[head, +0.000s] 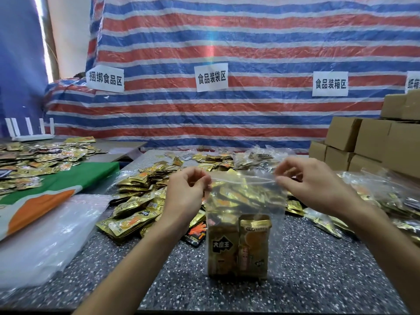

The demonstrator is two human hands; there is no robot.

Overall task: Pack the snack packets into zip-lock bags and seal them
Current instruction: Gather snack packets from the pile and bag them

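Observation:
A clear zip-lock bag (245,223) stands upright on the speckled table (318,280), filled with gold snack packets. My left hand (186,192) pinches the bag's top left corner at the zip strip. My right hand (313,185) pinches the top right corner. The strip is stretched between both hands. Two gold packets show through the bag's lower front. A heap of loose gold snack packets (136,201) lies just left of the bag, behind my left hand.
A stack of empty clear bags (52,237) lies at the left on a green and orange sack (45,196). Filled bags (386,201) pile up at the right. Cardboard boxes (372,144) stand at the back right. More packets (34,160) cover the far left table.

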